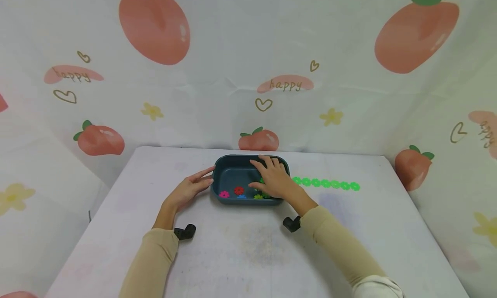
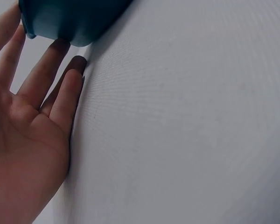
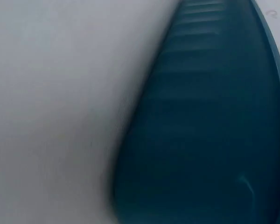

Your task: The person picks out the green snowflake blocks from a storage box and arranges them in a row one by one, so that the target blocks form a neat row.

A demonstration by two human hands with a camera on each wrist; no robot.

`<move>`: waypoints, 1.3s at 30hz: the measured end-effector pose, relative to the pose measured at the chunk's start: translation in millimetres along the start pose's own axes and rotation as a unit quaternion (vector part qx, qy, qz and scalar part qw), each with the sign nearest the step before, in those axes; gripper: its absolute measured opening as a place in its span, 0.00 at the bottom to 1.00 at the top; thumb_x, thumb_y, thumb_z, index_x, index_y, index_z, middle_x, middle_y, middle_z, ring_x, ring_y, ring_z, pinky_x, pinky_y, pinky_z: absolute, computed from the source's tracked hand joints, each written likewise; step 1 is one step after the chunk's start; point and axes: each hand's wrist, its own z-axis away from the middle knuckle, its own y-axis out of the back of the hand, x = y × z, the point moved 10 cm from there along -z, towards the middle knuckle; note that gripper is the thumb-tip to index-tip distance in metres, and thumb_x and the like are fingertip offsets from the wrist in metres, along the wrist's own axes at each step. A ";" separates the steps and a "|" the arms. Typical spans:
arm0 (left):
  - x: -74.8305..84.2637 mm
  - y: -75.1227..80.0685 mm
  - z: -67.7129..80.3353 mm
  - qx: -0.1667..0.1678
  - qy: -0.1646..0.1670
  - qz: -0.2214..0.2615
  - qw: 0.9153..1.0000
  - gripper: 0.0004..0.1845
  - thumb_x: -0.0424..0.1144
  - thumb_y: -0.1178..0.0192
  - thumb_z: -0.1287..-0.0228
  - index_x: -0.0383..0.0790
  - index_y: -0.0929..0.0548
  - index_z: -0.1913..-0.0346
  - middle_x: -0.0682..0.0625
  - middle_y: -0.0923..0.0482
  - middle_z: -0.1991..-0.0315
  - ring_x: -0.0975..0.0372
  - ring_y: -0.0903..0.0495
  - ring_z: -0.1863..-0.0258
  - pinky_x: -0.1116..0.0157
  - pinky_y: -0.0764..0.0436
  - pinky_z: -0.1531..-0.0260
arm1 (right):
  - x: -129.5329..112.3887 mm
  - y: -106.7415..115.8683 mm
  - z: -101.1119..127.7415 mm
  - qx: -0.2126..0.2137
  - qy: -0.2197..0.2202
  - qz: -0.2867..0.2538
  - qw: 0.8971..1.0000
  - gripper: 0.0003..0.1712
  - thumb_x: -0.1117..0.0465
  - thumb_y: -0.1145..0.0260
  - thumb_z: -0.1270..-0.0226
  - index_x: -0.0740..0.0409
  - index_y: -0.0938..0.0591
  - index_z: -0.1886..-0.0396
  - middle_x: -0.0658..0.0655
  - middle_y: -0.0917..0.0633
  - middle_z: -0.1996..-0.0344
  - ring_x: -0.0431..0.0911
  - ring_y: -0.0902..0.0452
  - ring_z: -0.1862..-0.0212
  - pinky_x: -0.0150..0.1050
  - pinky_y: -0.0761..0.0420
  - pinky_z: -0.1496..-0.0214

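A dark teal rectangular tray point(image 1: 233, 175) stands toward the back of the table. My left hand point(image 1: 184, 192) rests its fingertips against the tray's left end, and in the left wrist view its fingers point(image 2: 63, 100) look fairly straight. Over the right part of the tray reaches my right hand point(image 1: 275, 180), fingers spread and thumb apart, above several green flower-shaped pieces point(image 1: 258, 196). No held piece shows in it. A pink piece point(image 1: 224, 194), a red piece point(image 1: 238, 190) and a blue piece point(image 1: 241, 196) lie inside. The tray's outer wall point(image 3: 200, 140) blocks the right hand from the right wrist view.
To the right of the tray, a row of bright green flower-shaped pieces point(image 1: 325, 183) runs across the white table point(image 1: 225, 263). Behind the table hangs a white cloth point(image 1: 217, 108) printed with peaches. Each wrist carries a black device point(image 1: 185, 232).
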 end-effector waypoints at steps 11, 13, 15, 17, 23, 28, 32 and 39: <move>-0.1 -0.3 -0.6 -0.003 -0.002 0.003 1.000 0.33 0.53 0.37 0.39 0.62 0.34 0.31 0.51 0.34 0.30 0.59 0.39 0.27 0.53 0.42 0.26 | 1.5 -15.5 -3.2 -0.072 -0.018 -0.129 0.989 0.39 0.42 0.30 0.43 0.49 0.29 0.34 0.57 0.31 0.41 0.53 0.37 0.46 0.48 0.28 0.44; 0.1 -0.9 -1.2 -0.005 -0.003 0.004 1.000 0.33 0.53 0.37 0.39 0.62 0.34 0.31 0.51 0.34 0.30 0.59 0.39 0.27 0.53 0.42 0.26 | 4.7 -17.8 -3.6 -0.082 -0.029 -0.146 0.985 0.35 0.44 0.29 0.43 0.49 0.27 0.36 0.56 0.29 0.43 0.51 0.37 0.48 0.47 0.27 0.45; 0.2 -1.0 -1.7 -0.004 -0.004 0.004 1.000 0.32 0.52 0.37 0.38 0.63 0.34 0.31 0.51 0.34 0.30 0.59 0.39 0.27 0.53 0.42 0.27 | 6.8 -19.4 -3.7 -0.088 -0.035 -0.155 0.983 0.32 0.47 0.29 0.42 0.49 0.25 0.39 0.56 0.28 0.45 0.50 0.36 0.49 0.46 0.28 0.45; -0.1 -0.7 -2.1 -0.002 -0.003 0.005 1.000 0.32 0.52 0.37 0.39 0.63 0.33 0.31 0.51 0.34 0.30 0.59 0.39 0.28 0.54 0.42 0.27 | 7.5 -20.0 -3.5 -0.093 -0.038 -0.155 0.983 0.29 0.48 0.29 0.42 0.50 0.23 0.41 0.56 0.27 0.46 0.50 0.36 0.49 0.45 0.28 0.45; 0.2 -0.2 -2.0 0.004 -0.002 0.005 1.000 0.31 0.52 0.36 0.40 0.65 0.32 0.32 0.53 0.33 0.31 0.60 0.38 0.28 0.54 0.40 0.27 | 3.9 -21.4 -1.1 -0.104 -0.035 -0.147 0.983 0.22 0.51 0.29 0.41 0.51 0.19 0.47 0.56 0.27 0.49 0.50 0.37 0.50 0.43 0.28 0.49; -1.7 1.3 -1.6 0.010 0.004 0.007 1.000 0.30 0.51 0.36 0.40 0.66 0.31 0.34 0.54 0.31 0.32 0.62 0.36 0.29 0.55 0.40 0.27 | 3.3 -23.1 -0.2 -0.100 -0.038 -0.130 0.986 0.19 0.53 0.30 0.40 0.51 0.18 0.50 0.55 0.27 0.51 0.49 0.38 0.51 0.41 0.27 0.51; -2.6 1.3 -0.8 0.010 0.008 0.005 1.000 0.30 0.51 0.36 0.39 0.66 0.31 0.34 0.54 0.31 0.32 0.61 0.36 0.29 0.55 0.40 0.27 | 3.8 -25.3 -0.6 -0.100 -0.043 -0.122 0.987 0.16 0.53 0.30 0.40 0.50 0.17 0.53 0.55 0.27 0.52 0.48 0.38 0.52 0.41 0.27 0.53; -1.4 0.0 -0.8 0.004 0.000 -0.004 1.000 0.31 0.50 0.38 0.37 0.63 0.34 0.31 0.51 0.33 0.30 0.59 0.38 0.28 0.54 0.40 0.27 | 0.4 -22.3 -1.2 -0.086 -0.030 -0.115 0.989 0.11 0.55 0.29 0.41 0.51 0.18 0.60 0.55 0.27 0.53 0.49 0.37 0.53 0.42 0.27 0.52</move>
